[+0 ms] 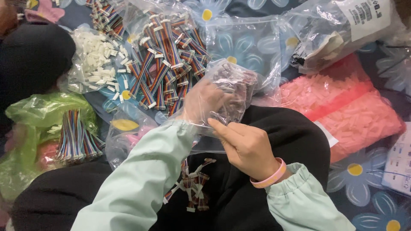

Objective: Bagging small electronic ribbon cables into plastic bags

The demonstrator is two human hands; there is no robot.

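Landmark: the small clear bag [227, 92], mid-frame, just above a black-clad lap [282, 132]. Far left of the bag, a green plastic bag [30, 113] holds a bundle of multicoloured ribbon cables [76, 139], wire ends pointing up; its lower part is blurred. Up-left of the small clear bag, loose white plastic connectors [96, 60] spill from a clear wrapper, and striped cable assemblies [165, 60] lie heaped, mostly running top to bottom. The left hand [201, 100] is pushed inside the bag, seen only through the film; fingers curled, contents of its grip unclear. The bag's long axis tilts from lower left to upper right, mouth toward the person. The right hand [246, 145], just below the bag, pinches its open edge between thumb and fingers. Below the bag, a few short cables [192, 188] lie on the lap. To the right, a pink bag of small parts [346, 111], partly cut by the frame.
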